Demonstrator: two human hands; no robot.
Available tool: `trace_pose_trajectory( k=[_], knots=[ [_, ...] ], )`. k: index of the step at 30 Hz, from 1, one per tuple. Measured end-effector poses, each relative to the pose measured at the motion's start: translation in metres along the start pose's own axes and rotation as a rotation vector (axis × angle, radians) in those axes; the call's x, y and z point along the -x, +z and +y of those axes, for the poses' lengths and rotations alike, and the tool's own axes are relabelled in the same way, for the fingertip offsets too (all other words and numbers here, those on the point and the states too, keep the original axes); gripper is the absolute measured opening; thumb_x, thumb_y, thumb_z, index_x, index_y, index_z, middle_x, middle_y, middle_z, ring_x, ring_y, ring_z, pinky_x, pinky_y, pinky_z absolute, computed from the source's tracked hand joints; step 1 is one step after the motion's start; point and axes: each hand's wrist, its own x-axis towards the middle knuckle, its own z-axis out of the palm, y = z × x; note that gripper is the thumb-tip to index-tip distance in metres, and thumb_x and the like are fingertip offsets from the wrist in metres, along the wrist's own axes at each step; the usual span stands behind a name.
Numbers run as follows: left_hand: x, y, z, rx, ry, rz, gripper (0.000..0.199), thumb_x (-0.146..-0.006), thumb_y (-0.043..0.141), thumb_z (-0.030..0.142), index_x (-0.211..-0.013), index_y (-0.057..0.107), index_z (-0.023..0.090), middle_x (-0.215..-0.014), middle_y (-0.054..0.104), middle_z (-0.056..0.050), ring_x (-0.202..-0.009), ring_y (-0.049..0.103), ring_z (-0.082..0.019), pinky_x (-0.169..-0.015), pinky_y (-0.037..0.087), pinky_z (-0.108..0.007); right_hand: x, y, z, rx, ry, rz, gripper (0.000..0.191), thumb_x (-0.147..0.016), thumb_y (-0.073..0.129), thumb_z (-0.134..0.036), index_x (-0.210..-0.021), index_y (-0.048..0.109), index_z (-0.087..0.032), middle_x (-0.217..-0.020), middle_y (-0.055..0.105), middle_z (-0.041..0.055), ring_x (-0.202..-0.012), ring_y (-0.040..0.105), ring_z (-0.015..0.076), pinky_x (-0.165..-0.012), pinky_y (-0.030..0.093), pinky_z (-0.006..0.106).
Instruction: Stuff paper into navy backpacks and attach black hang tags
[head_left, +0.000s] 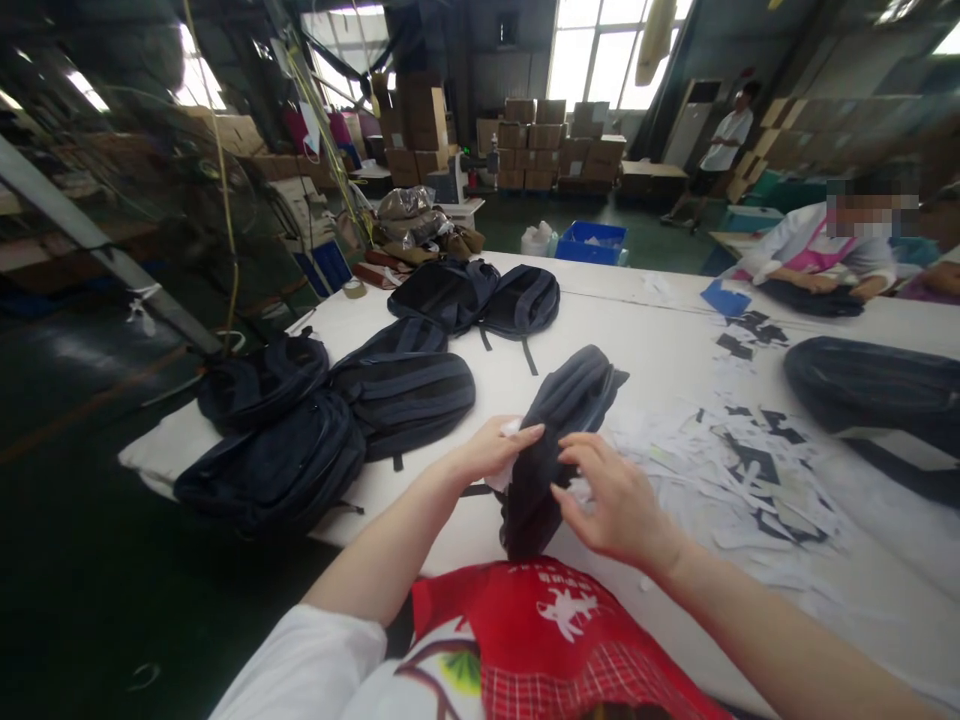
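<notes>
Directly in front of me a dark navy backpack (559, 420) stands on its narrow side, leaning toward the right at its top. My left hand (491, 450) grips its left side, thumb across the fabric and the other fingers partly hidden. Something white, like crumpled paper, shows by that hand. At the backpack's right side is my right hand (619, 500), its fingers bent and spread, the tips at the fabric. Another white bit shows behind the right fingers; whether the hand holds it I cannot tell.
Several navy backpacks (405, 400) lie to the left and at the back of the white table (600, 320). Paper scraps and dark pieces (757, 470) cover the right side, near another backpack (885, 400). Across the table a co-worker (825, 245) handles a dark item. A blue bin (591, 243) stands beyond.
</notes>
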Motion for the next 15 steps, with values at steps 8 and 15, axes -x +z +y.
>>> trace_pose_trajectory(
  k=[8, 15],
  knots=[
    [-0.009, -0.023, -0.040, 0.715, -0.144, 0.206, 0.032, -0.085, 0.064, 0.043, -0.094, 0.067, 0.012, -0.077, 0.074, -0.009, -0.078, 0.073, -0.022, -0.076, 0.059, -0.033, 0.009, -0.018, 0.034, 0.388, 0.155, -0.433, 0.032, -0.093, 0.044, -0.035, -0.080, 0.068, -0.019, -0.084, 0.069, 0.0117, -0.071, 0.066, 0.0240, -0.061, 0.047, 0.034],
    [-0.005, -0.007, -0.049, 0.794, -0.237, -0.052, 0.031, -0.083, 0.068, 0.033, -0.099, 0.067, 0.007, -0.078, 0.075, -0.012, -0.077, 0.074, -0.023, -0.073, 0.060, -0.031, -0.023, -0.022, 0.037, -0.196, 0.216, -0.536, 0.042, -0.067, 0.068, -0.019, -0.109, 0.070, -0.020, -0.109, 0.071, 0.0089, -0.101, 0.064, 0.0275, -0.089, 0.051, 0.036]
  ],
)
